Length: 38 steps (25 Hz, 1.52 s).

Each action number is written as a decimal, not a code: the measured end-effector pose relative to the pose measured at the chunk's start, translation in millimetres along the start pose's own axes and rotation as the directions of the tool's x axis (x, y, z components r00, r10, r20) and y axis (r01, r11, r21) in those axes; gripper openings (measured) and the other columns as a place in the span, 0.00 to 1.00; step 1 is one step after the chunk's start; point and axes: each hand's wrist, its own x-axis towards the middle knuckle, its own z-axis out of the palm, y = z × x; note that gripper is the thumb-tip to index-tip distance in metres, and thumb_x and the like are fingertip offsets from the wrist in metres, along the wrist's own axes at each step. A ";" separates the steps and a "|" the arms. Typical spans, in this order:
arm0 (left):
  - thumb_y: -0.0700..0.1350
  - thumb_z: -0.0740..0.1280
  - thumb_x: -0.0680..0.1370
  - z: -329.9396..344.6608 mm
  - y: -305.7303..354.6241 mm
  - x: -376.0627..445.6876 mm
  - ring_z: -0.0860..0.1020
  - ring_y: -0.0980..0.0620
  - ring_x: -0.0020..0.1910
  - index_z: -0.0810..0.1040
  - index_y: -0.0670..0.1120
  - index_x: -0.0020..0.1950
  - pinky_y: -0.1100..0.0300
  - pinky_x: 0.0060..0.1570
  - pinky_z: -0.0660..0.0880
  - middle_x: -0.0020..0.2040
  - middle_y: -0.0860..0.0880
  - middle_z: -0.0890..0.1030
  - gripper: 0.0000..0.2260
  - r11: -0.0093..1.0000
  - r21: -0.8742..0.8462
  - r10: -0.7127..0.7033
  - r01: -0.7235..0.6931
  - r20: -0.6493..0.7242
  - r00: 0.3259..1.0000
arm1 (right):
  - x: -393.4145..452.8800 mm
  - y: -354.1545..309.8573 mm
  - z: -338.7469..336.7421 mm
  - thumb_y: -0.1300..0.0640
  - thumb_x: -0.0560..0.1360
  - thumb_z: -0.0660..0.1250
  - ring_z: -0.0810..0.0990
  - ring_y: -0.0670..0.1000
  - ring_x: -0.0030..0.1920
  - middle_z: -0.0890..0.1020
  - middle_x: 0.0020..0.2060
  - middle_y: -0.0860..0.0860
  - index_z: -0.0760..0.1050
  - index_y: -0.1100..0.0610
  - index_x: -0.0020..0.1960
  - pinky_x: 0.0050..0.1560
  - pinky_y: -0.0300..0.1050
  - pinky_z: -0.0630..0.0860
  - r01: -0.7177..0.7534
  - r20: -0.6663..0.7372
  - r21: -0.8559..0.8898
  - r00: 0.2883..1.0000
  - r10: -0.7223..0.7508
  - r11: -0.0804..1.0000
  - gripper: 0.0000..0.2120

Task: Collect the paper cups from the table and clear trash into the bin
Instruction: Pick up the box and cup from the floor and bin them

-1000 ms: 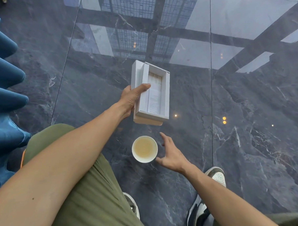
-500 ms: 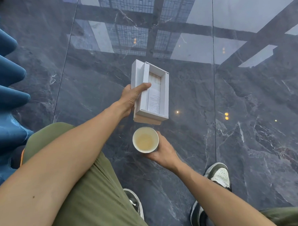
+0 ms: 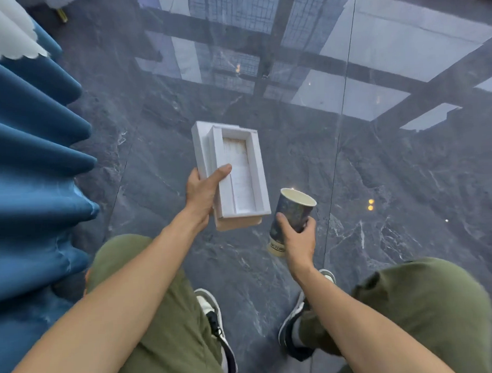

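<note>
My left hand (image 3: 202, 192) grips a white open cardboard box (image 3: 233, 170) by its left side, thumb over the rim, held out above the floor. A paper insert lies inside the box. To the right, my right hand (image 3: 298, 240) is wrapped around a dark blue paper cup (image 3: 292, 212) with a cream inside and a pale base. The cup is off the floor and tilted, its mouth leaning up and to the right. Box and cup sit close together without touching. No bin is in view.
Dark glossy marble floor (image 3: 394, 194) spreads all around, mirroring a ceiling grid. Blue pleated drapery (image 3: 33, 178) with a white scalloped cloth (image 3: 4, 33) above it fills the left edge. My legs in green trousers and two sneakers (image 3: 217, 323) are below.
My right hand closed on the cup that stood on the floor and lifted it, tilting it to the right. The view rose and pulled back. The left hand kept hold of the box.
</note>
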 end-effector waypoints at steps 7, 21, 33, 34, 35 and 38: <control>0.49 0.80 0.71 -59.1 128.9 -224.2 0.85 0.49 0.53 0.74 0.44 0.68 0.61 0.40 0.80 0.58 0.46 0.85 0.30 0.988 -0.007 -0.154 0.153 -0.062 0.986 | -185.3 -165.7 -61.1 0.41 0.71 0.77 0.81 0.45 0.53 0.80 0.56 0.47 0.68 0.54 0.66 0.57 0.50 0.79 -0.077 0.155 -0.118 0.983 0.095 0.990 0.33; 0.56 0.76 0.74 -230.2 203.3 -496.4 0.83 0.46 0.56 0.74 0.47 0.67 0.55 0.46 0.80 0.57 0.47 0.84 0.26 0.996 0.055 -0.059 0.065 -0.116 0.991 | -483.1 -221.8 -77.2 0.31 0.69 0.71 0.84 0.55 0.55 0.85 0.57 0.54 0.76 0.54 0.61 0.59 0.57 0.80 -0.034 0.484 -0.221 0.864 0.140 0.975 0.32; 0.51 0.77 0.75 -414.2 78.5 -701.2 0.84 0.45 0.52 0.77 0.49 0.60 0.54 0.43 0.79 0.55 0.45 0.85 0.17 0.975 -0.134 -0.212 0.178 -0.312 0.926 | -664.1 -62.1 -61.1 0.41 0.74 0.74 0.84 0.52 0.51 0.82 0.55 0.52 0.73 0.55 0.60 0.56 0.57 0.82 -0.086 0.525 -0.417 0.790 0.317 0.905 0.24; 0.51 0.77 0.75 -431.7 68.5 -705.7 0.84 0.44 0.53 0.78 0.49 0.60 0.54 0.43 0.79 0.55 0.46 0.86 0.17 0.973 -0.140 -0.220 0.183 -0.327 0.919 | -669.8 -47.9 -51.4 0.41 0.74 0.74 0.84 0.52 0.51 0.83 0.54 0.52 0.75 0.54 0.57 0.55 0.56 0.82 -0.087 0.518 -0.438 0.789 0.330 0.895 0.21; 0.52 0.77 0.74 -447.5 60.3 -710.1 0.84 0.44 0.54 0.78 0.49 0.61 0.53 0.44 0.79 0.55 0.46 0.86 0.18 0.970 -0.149 -0.230 0.189 -0.338 0.913 | -676.5 -34.4 -41.0 0.40 0.73 0.74 0.85 0.53 0.52 0.84 0.54 0.53 0.76 0.54 0.56 0.52 0.54 0.82 -0.095 0.509 -0.457 0.787 0.348 0.884 0.21; 0.51 0.77 0.75 -494.9 35.3 -713.9 0.84 0.46 0.54 0.78 0.49 0.61 0.54 0.44 0.79 0.55 0.47 0.86 0.17 0.967 -0.143 -0.248 0.211 -0.336 0.909 | -688.5 5.2 -2.0 0.36 0.67 0.75 0.86 0.54 0.53 0.86 0.53 0.53 0.78 0.55 0.59 0.46 0.51 0.82 -0.114 0.474 -0.499 0.794 0.380 0.859 0.29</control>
